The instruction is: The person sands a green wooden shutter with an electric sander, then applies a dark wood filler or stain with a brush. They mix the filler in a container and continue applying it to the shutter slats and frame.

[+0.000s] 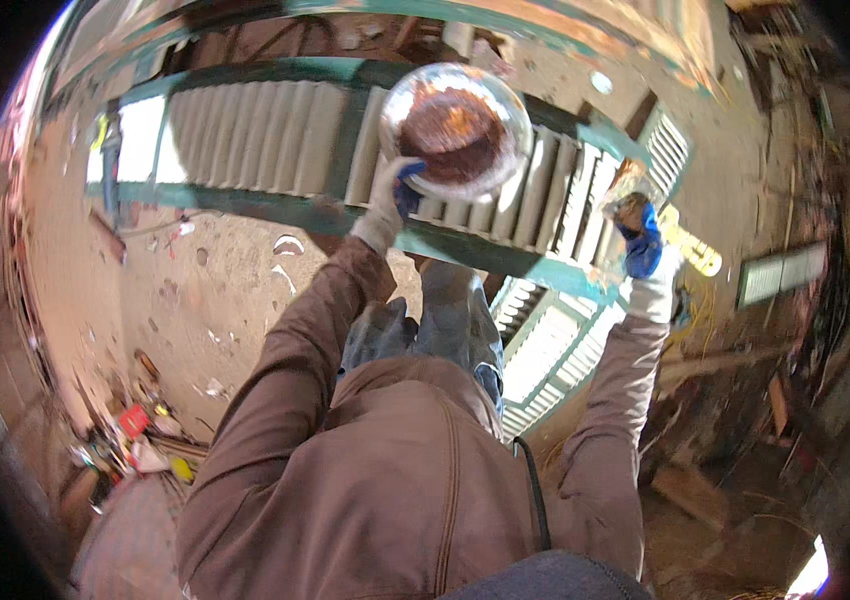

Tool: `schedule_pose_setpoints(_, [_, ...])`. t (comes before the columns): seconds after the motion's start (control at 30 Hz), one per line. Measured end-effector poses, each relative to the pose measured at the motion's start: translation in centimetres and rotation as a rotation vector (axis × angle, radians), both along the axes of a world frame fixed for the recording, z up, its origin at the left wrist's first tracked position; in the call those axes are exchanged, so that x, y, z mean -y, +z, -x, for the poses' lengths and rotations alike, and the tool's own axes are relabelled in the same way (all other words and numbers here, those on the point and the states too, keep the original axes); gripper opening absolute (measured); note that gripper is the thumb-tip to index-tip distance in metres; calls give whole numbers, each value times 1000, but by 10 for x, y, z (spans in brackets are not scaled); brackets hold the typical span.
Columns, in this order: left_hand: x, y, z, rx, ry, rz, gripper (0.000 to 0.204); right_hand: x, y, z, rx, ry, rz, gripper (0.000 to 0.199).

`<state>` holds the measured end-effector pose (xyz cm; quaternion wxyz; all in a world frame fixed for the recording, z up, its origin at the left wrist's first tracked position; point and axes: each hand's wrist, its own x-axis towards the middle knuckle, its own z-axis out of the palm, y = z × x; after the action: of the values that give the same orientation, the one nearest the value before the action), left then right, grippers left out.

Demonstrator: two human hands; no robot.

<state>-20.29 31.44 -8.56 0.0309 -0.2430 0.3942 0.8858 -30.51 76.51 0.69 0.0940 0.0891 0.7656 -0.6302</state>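
Note:
My left hand [391, 200], in a white and blue glove, grips the near left rim of a round shiny metal bowl [511, 103]. Reddish-brown material lies inside the bowl, which is held over a louvered shutter [307, 135] with grey slats and a green frame. At the shutter's right end, my right hand [642, 240], gloved the same way, is closed around a yellow-handled tool [693, 246]. Its handle sticks out to the right of the glove. Blur hides what kind of tool it is, and a brownish, partly clear piece shows by the fingers.
More louvered panels [555, 350] lean below the shutter, and a small one [783, 274] lies to the right. A clamp-like tool [110, 165] stands at the shutter's left end. Scattered items [135, 421] lie at lower left; wood scraps [695, 495] cover the lower right.

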Motion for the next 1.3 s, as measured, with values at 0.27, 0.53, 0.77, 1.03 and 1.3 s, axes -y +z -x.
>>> schedule_pose_setpoints(0.27, [28, 95, -134, -9, 317, 408, 38, 204, 31, -65, -455, 514, -528, 42])
schedule_pose_setpoints(0.53, [149, 107, -264, 245, 635, 243, 67, 474, 130, -174, -980, 1138, -403, 42])
schedule_pose_setpoints(0.77, [231, 137, -408, 349, 870, 578, 85, 662, 115, -336, -1218, 1345, -348, 50])
schedule_pose_setpoints(1.03, [331, 122, -507, 447, 1226, 426, 101, 820, 101, -484, -1170, 1758, -476, 72])
schedule_pose_setpoints(1.3, [507, 104, -575, 385, 1367, 490, 69, 996, 78, -524, -953, 2050, -117, 56])
